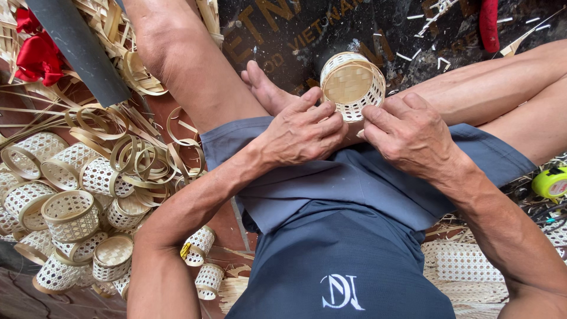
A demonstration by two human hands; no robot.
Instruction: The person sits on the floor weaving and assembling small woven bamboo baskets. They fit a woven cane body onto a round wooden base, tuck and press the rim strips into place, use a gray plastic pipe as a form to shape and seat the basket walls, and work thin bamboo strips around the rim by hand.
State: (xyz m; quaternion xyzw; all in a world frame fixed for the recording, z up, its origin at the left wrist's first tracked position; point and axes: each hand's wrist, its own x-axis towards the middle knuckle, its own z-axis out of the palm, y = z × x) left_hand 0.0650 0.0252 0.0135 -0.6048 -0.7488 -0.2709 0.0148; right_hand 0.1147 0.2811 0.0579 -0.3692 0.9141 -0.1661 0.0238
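- left hand point(304, 131) pinches the near rim of a small woven basket point(352, 84).
- right hand point(407, 133) grips the rim's other side.
- basket rests on its side on the lap, base up.
- finished baskets point(65, 215) piled on the floor at left, beside bamboo rings point(139, 156).

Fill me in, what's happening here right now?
A seated person holds a small round woven bamboo basket on their lap, its base turned toward the camera. The left hand and right hand both pinch its lower rim. At the person's left, a heap of similar small baskets lies on the floor beside loose coiled bamboo strips. A yellow tape measure lies at the right.
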